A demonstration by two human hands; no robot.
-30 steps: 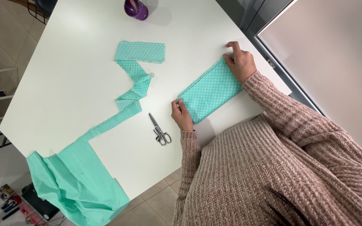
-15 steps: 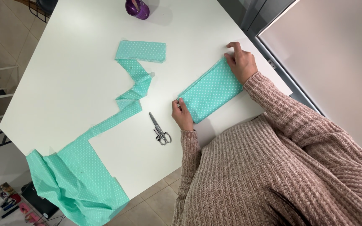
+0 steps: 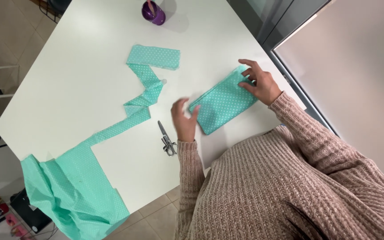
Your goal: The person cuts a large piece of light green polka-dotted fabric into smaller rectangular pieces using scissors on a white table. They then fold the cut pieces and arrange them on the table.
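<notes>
Folded cloth piece point(image 3: 224, 105) flat on counter point(image 3: 85, 75), left hand point(image 3: 184, 120) at near end, right hand point(image 3: 258, 81) at far end, grip of both spread, fingers pressing, nothing pinched. Risk: folds sliding apart if pressure lifts unevenly; long cloth strip point(image 3: 112, 129) slipping off edge under hanging weight. Count: folded piece 1, strip 1, scissors point(image 3: 167, 139) 1, purple cup point(image 3: 154, 12) 1.

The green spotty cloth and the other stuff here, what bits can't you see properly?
- Big cloth, head view: its lower end drops past the table edge.
- Purple cup: cut off by the top edge of the picture.
- Left hand: blurred; grip unclear.
- Folded cloth: far end under the right hand.
- Floor items: too small to identify.
</notes>
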